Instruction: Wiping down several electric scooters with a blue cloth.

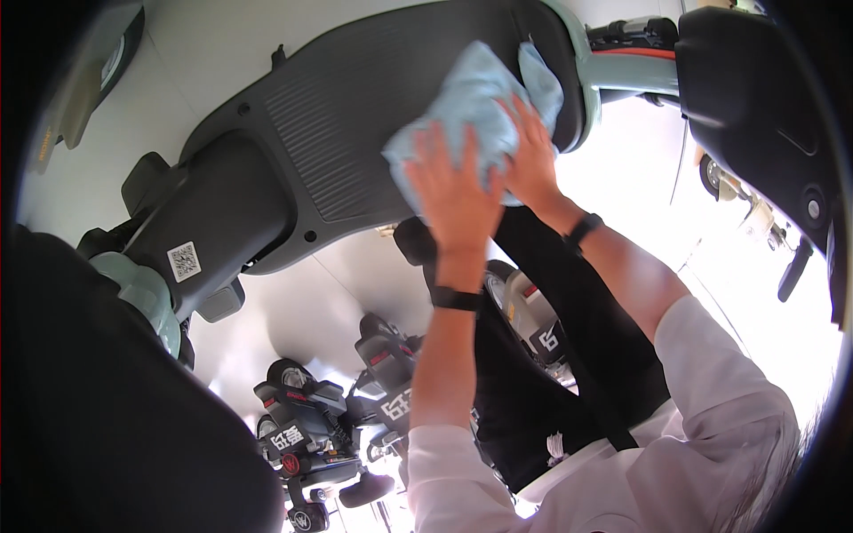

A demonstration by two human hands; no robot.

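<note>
A light blue cloth (475,84), crumpled and partly folded, lies on the dark grey footboard (364,84) of a pale green scooter. My left hand (455,195) rests on the cloth's near left part with its fingers spread. Just to the right, my right hand (535,164) lies on the cloth too, fingers stretched out over its folds. The two hands are close together at the thumbs. One loose corner of the cloth sticks up beyond the right fingertips. The cloth under both palms is hidden.
Left of the ribbed part of the board is a dark cover with a square code sticker (184,261). A large black seat-like shape (115,400) fills the lower left. More scooters (298,409) stand behind. A black front panel (755,98) rises at the right.
</note>
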